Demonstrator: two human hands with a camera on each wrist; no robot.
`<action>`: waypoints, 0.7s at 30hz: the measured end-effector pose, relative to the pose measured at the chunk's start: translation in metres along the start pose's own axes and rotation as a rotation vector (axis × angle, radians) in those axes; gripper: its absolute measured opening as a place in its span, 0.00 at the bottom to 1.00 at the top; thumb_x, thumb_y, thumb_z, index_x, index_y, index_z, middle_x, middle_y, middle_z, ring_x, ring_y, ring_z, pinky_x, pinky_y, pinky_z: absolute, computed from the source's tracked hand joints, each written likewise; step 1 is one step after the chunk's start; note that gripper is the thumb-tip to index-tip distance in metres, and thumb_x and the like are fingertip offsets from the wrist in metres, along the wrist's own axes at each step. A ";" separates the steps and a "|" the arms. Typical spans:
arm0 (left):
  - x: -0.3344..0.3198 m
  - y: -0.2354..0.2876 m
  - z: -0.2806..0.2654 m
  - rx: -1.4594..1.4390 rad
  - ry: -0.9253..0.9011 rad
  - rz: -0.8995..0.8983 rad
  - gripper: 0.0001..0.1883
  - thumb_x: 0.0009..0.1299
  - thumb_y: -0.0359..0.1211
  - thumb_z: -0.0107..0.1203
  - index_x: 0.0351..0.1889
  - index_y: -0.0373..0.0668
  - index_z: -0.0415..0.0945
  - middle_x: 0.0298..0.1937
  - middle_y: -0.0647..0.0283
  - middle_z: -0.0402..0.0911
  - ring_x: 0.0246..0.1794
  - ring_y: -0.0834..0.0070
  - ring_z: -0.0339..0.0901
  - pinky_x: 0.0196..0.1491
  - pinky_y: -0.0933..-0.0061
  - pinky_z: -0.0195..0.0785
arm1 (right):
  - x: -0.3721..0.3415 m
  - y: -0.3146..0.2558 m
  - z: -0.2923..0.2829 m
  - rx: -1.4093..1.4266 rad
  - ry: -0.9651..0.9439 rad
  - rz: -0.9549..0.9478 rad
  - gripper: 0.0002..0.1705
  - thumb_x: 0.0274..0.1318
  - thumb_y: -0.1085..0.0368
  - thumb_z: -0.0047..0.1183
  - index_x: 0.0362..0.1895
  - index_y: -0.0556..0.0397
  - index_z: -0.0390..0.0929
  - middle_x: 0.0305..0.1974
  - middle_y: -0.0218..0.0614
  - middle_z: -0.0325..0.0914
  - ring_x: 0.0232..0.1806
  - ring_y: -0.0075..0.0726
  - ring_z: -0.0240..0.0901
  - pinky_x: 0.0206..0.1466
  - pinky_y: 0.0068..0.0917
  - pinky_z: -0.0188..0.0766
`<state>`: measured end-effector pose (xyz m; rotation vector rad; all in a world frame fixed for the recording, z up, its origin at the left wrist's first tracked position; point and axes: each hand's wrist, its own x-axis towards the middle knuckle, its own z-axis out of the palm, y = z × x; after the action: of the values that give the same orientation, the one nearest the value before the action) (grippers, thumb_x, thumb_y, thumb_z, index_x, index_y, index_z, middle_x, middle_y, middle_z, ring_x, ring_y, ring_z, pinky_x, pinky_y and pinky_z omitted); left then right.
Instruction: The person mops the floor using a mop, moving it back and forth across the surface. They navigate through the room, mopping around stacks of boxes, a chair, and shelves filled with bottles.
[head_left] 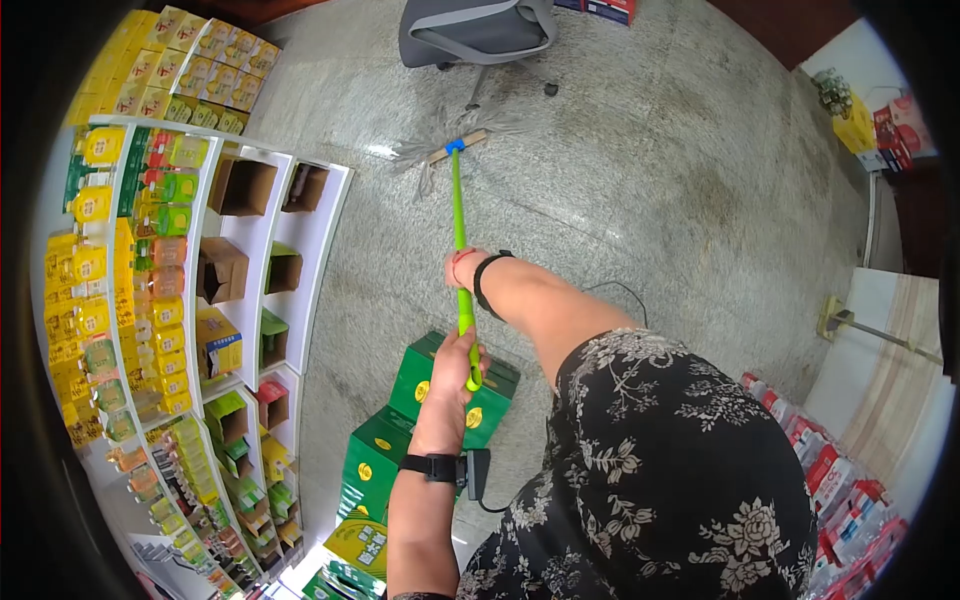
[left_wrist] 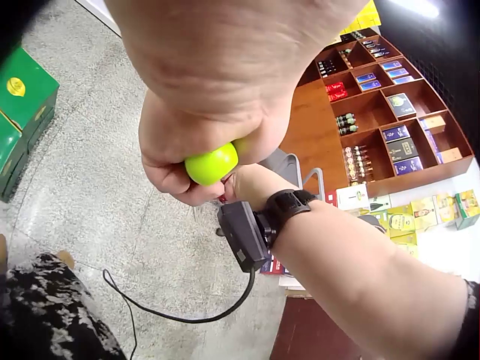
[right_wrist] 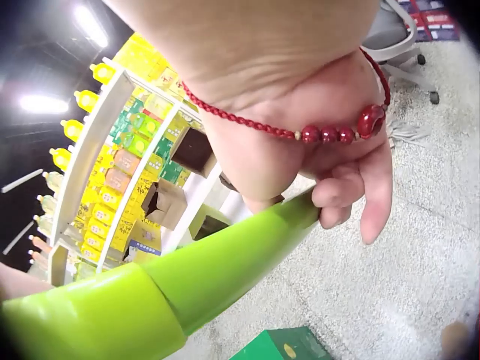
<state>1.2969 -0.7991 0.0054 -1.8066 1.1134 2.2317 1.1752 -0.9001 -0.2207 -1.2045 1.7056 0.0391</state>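
A mop (head_left: 460, 215) with a bright green handle reaches away from me over the floor. Its blue joint and flat bar bear grey strands (head_left: 415, 152), which lie spread on the floor. My left hand (head_left: 453, 365) grips the handle near its looped end; in the left wrist view the rounded green tip pokes out of the curled left hand (left_wrist: 206, 150). Farther down the pole, my right hand (head_left: 464, 268) holds it. In the right wrist view the right hand (right_wrist: 330, 150) has its thumb and some fingers about the handle, one finger hanging looser.
White shelves (head_left: 325, 240) of bottles and boxes line the left side. Green cartons (head_left: 410, 385) stand on the floor by my left hand. A grey office chair (head_left: 480, 35) is beyond the mop head. Red packages (head_left: 830, 480) line the right, and a thin cable (head_left: 625, 288) trails there.
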 end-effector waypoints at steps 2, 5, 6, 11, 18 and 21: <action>-0.010 -0.008 -0.012 0.010 0.000 0.025 0.09 0.68 0.38 0.43 0.40 0.45 0.63 0.25 0.67 0.67 0.13 0.80 0.63 0.14 0.82 0.55 | 0.036 -0.006 0.053 0.040 -0.021 -0.102 0.18 0.47 0.59 0.45 0.41 0.51 0.77 0.42 0.42 0.76 0.43 0.44 0.73 0.44 0.37 0.71; -0.034 -0.044 -0.039 0.038 0.012 -0.009 0.09 0.68 0.37 0.42 0.42 0.44 0.63 0.24 0.66 0.66 0.13 0.79 0.62 0.14 0.82 0.55 | 0.033 -0.022 0.090 -0.100 -0.068 -0.214 0.20 0.47 0.56 0.46 0.42 0.50 0.77 0.42 0.42 0.76 0.43 0.46 0.73 0.45 0.38 0.71; -0.044 -0.059 -0.051 0.026 0.001 -0.015 0.11 0.68 0.36 0.42 0.44 0.43 0.62 0.23 0.66 0.66 0.13 0.79 0.62 0.15 0.81 0.55 | -0.025 -0.045 0.074 -0.287 -0.094 -0.231 0.21 0.47 0.53 0.45 0.42 0.50 0.77 0.42 0.43 0.76 0.44 0.47 0.72 0.45 0.38 0.71; -0.109 -0.130 -0.103 0.034 -0.013 -0.078 0.12 0.69 0.34 0.41 0.47 0.40 0.61 0.23 0.66 0.66 0.14 0.79 0.61 0.16 0.80 0.57 | -0.167 -0.105 0.103 -0.174 -0.137 -0.118 0.26 0.48 0.47 0.41 0.44 0.50 0.76 0.45 0.44 0.74 0.48 0.46 0.70 0.51 0.38 0.66; -0.197 -0.189 -0.143 0.134 0.083 -0.041 0.14 0.68 0.33 0.41 0.50 0.39 0.61 0.24 0.66 0.66 0.15 0.79 0.63 0.19 0.81 0.58 | -0.216 -0.172 0.173 -0.469 -0.424 -0.417 0.25 0.52 0.48 0.38 0.40 0.54 0.76 0.34 0.41 0.77 0.37 0.41 0.75 0.41 0.38 0.70; -0.212 -0.190 -0.155 0.132 0.073 -0.069 0.16 0.68 0.33 0.41 0.53 0.39 0.60 0.24 0.66 0.66 0.16 0.79 0.63 0.19 0.81 0.57 | -0.222 -0.188 0.180 -0.465 -0.485 -0.496 0.24 0.53 0.49 0.37 0.36 0.56 0.76 0.30 0.41 0.78 0.29 0.40 0.76 0.36 0.38 0.70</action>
<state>1.5801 -0.6649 0.0898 -1.8563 1.1627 2.0190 1.4350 -0.7477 -0.0579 -1.7659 0.9684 0.4099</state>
